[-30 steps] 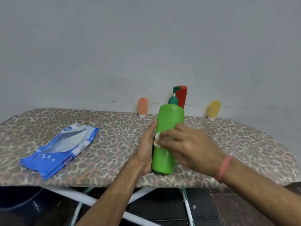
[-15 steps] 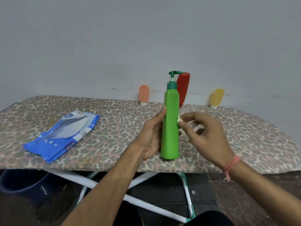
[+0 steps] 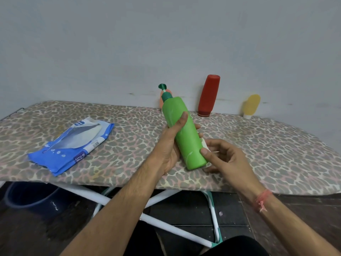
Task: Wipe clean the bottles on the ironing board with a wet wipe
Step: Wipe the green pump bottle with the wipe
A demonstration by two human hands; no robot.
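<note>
A blue wipes pack lay flat on the ironing board, well left of the green bottle. The left hand gripped that bottle from its left side, thumb across the front, tilting it so the pump leaned left and the base sat low near the board's front edge. Just right of the bottle's base, the right hand pinched a white wipe against it. Behind the bottle by the wall stood an orange bottle, mostly hidden, then a red bottle and a yellow bottle.
</note>
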